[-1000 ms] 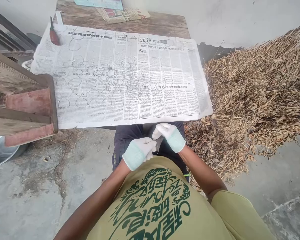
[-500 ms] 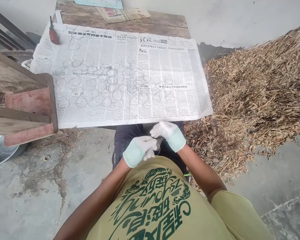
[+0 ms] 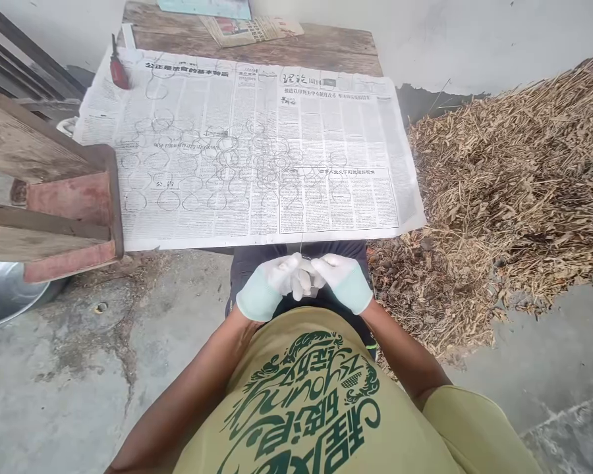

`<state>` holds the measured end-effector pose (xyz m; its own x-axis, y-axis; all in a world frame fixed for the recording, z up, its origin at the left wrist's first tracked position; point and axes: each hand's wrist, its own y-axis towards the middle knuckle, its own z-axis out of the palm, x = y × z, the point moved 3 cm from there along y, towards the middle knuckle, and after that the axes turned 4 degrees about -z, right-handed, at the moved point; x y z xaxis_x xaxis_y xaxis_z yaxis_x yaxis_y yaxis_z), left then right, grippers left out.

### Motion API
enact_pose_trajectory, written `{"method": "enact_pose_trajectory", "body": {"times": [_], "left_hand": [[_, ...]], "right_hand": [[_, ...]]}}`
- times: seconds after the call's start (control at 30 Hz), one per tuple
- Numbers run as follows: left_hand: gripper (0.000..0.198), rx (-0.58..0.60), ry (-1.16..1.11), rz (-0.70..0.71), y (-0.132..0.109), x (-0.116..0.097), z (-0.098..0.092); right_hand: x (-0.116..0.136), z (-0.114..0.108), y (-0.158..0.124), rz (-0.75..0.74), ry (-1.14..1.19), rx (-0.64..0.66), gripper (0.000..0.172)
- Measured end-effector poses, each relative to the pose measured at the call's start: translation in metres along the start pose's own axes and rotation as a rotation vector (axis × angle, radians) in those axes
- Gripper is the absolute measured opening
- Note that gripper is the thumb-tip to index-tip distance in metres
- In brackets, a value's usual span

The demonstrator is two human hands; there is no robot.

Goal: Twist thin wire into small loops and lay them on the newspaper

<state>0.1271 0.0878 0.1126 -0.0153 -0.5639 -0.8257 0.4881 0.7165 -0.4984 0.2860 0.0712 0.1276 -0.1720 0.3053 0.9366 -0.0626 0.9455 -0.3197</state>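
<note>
My left hand (image 3: pixel 273 283) and my right hand (image 3: pixel 338 276) wear white gloves and meet fingertip to fingertip over my lap, just below the near edge of a newspaper (image 3: pixel 257 151). Between the fingers both hands pinch a thin piece of wire (image 3: pixel 301 251), one end of which sticks up above the knuckles. Several bent wire loops (image 3: pixel 237 172) lie spread over the newspaper, which covers a low wooden table (image 3: pixel 296 46).
A red-handled tool (image 3: pixel 118 70) lies at the newspaper's far left corner. A wooden stool (image 3: pixel 49 197) stands at the left with a metal basin (image 3: pixel 4 299) under it. A heap of dry straw and pods (image 3: pixel 514 191) fills the right. Concrete floor lies around me.
My hands have closed together, right hand moving left and down to meet the left, and the wire's loop is now hidden between the fingers. The view shifted slightly.
</note>
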Motion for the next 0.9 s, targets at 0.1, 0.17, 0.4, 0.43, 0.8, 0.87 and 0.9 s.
{"method": "enact_pose_trajectory", "body": {"times": [0.1,0.17,0.4,0.43,0.8,0.87,0.9], "left_hand": [[0.053,0.087,-0.126,0.007,0.003,0.009,-0.004],[0.044,0.000,-0.148,-0.011,0.002,0.016,-0.009],[0.028,-0.277,0.081,0.034,-0.008,0.009,-0.011],[0.028,-0.303,0.106,0.042,-0.008,0.006,-0.010],[0.029,-0.502,0.333,-0.059,-0.005,0.002,-0.013],[0.028,-0.523,0.351,-0.074,-0.006,0.002,-0.013],[0.028,-0.525,0.341,-0.076,-0.006,0.001,-0.013]], "right_hand": [[-0.002,-0.001,0.003,-0.046,-0.067,-0.024,0.031],[-0.005,0.000,0.004,-0.058,-0.097,-0.023,0.031],[-0.009,0.003,0.010,-0.111,-0.226,0.003,0.038],[-0.007,0.003,0.010,-0.119,-0.234,0.010,0.039],[0.002,0.006,0.017,-0.109,-0.227,0.097,0.040],[0.003,0.006,0.017,-0.093,-0.224,0.108,0.039],[0.004,0.005,0.017,-0.085,-0.221,0.110,0.038]]}}
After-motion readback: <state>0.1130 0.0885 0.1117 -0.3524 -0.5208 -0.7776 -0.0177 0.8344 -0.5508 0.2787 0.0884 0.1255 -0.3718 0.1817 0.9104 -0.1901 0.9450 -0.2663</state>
